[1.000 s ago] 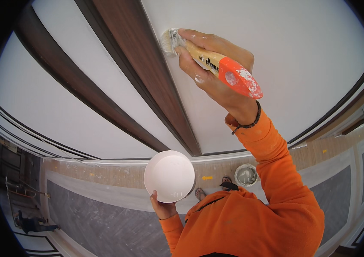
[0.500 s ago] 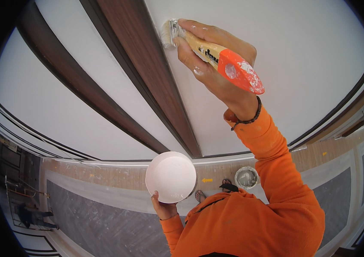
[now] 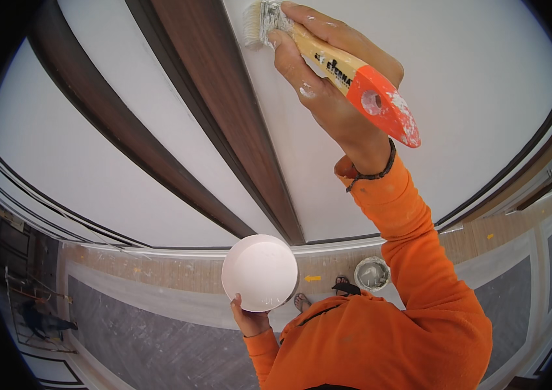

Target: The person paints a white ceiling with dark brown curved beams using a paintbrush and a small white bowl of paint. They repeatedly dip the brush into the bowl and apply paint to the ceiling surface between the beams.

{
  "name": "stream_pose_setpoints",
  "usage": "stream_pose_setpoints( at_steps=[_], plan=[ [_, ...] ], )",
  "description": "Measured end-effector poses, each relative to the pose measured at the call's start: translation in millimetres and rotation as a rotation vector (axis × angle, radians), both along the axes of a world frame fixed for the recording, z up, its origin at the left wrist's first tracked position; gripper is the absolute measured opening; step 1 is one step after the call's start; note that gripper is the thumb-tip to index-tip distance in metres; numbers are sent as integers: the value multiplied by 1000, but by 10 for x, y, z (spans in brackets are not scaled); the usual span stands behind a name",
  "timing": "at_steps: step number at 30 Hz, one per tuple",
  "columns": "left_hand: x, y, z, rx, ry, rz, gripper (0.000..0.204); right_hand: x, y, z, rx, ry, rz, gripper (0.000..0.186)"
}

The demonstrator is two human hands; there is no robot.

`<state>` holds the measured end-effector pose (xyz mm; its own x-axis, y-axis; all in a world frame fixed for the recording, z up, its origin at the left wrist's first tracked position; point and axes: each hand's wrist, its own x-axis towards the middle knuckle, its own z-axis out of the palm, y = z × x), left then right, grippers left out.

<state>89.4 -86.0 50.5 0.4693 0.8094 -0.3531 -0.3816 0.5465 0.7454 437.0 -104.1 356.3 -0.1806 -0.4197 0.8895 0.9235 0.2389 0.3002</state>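
A flat paintbrush [image 3: 338,64] with a wooden handle and a paint-spotted red end is in my right hand [image 3: 347,91]. My fingers pinch it near the metal ferrule, and flecks of white paint mark them. Its pale bristles press on the white wall [image 3: 432,84], right beside the dark brown wooden trim [image 3: 230,97]. Lower down, my left hand [image 3: 250,316] grips the near rim and side of a round white tub [image 3: 260,273]. The inside of the tub looks white; how much paint it holds I cannot tell.
A paint-smeared bucket [image 3: 372,273] stands on the floor by my feet, near the wall's base. A yellow arrow [image 3: 313,278] marks the floor covering. At the far left, another person [image 3: 45,320] is beside a metal frame [image 3: 16,286].
My right hand has moved the brush farther up the wall along the edge of the trim. The tub in my left hand stays nearly in place. The distant person has shifted slightly.
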Motion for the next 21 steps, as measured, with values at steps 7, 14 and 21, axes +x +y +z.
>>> stream_pose_setpoints(
  at_steps=[7,14,21],
  plan=[
    [16,-31,59,-7,23,51,66,-76,-270,-223,-72,152,-211,24],
    [-1,-2,52,22,47,16,67,-146,-329,-518,-216,212,-188,28],
    [7,-12,97,33,45,-38,68,-274,-304,-850,-295,249,-157,34]
  ],
)
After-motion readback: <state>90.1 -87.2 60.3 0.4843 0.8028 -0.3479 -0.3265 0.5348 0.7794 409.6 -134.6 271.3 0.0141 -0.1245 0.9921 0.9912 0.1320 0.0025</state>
